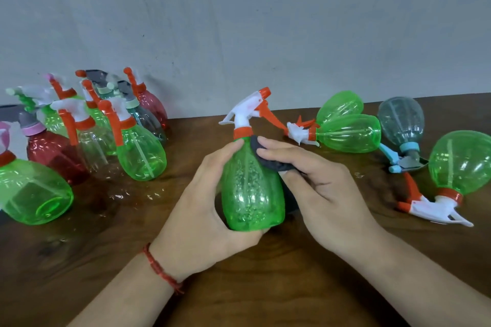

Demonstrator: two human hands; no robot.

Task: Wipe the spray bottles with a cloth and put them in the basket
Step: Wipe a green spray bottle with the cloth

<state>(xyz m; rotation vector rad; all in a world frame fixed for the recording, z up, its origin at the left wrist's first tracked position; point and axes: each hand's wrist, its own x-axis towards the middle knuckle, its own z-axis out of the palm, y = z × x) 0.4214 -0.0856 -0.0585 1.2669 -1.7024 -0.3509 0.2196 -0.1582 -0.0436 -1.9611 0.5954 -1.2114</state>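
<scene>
A green spray bottle [249, 188] with a white and orange trigger head stands upright at the centre of the brown table. My left hand [204, 210] is wrapped around its left side and base. My right hand [318, 188] presses a dark grey cloth [268, 159] against the bottle's right shoulder. Part of the cloth is hidden under my fingers and behind the bottle. No basket is in view.
A cluster of green, red and clear spray bottles [106, 125] stands at the left, and one green bottle [32, 191] lies on its side there. At the right lie two green bottles [348, 133], a grey-blue one [401, 122] and another green one [459, 162]. A grey wall rises behind the table.
</scene>
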